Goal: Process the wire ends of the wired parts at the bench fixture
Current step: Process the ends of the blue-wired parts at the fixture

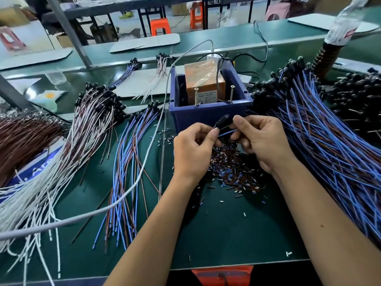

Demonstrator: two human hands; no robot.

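Observation:
Just in front of the blue bin (208, 116), both hands hold one wired part (223, 120), a small black cap with a blue and a brown lead. My left hand (193, 149) pinches the lead near the cap. My right hand (259, 139) pinches the blue wire (227, 132) close by. Inside the bin stands the fixture, an orange taped block (204, 79) with two upright screws (232, 93). Cut insulation bits (231, 168) lie heaped under the hands.
A blue-and-brown wired parts pile (329, 131) fans out at right. Another blue-brown bundle (127, 162) and white-brown bundles (68, 145) lie at left. A grey cable (144, 162) crosses the green mat. A plastic bottle (346, 21) stands back right.

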